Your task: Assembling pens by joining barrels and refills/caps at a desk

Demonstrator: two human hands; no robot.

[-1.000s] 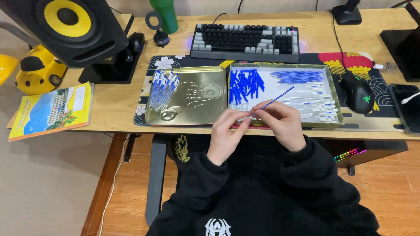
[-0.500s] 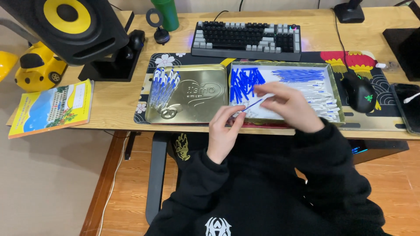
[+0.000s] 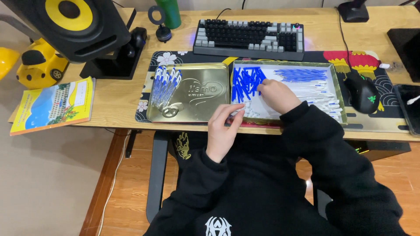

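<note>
The wooden surface (image 3: 113,102) carries a black speaker (image 3: 74,26) at its rear left corner and a keyboard (image 3: 249,38) along the rear edge. Near the front edge sit 2 metal tins: the lid (image 3: 197,94) with assembled pens (image 3: 165,85) piled at its left side, and the tray (image 3: 334,81) holding blue caps (image 3: 245,81) and white barrels (image 3: 323,98). The right hand (image 3: 275,94) rests in the tray, fingers curled on the caps. The left hand (image 3: 223,129) pinches a white barrel (image 3: 238,113) at the tray's front left corner.
</note>
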